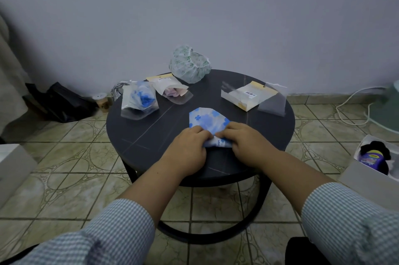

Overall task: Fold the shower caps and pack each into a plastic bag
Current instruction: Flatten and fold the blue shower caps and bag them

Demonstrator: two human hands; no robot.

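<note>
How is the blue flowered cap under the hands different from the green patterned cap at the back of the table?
The blue flowered cap lies flat and partly folded; the green patterned cap stands puffed up, unfolded. Both hands, left hand and right hand, grip the blue flowered cap; nothing touches the green patterned cap. Both are out of a bag, on the round table.

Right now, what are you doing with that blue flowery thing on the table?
A person is folding a blue flowered shower cap on the round dark table. The left hand and right hand both pinch its near edge. Two caps are already packed in plastic bags: a blue one and a pinkish one. A green-patterned cap at the far edge is not folded yet, and a stack of empty bags waits on the right.
</note>
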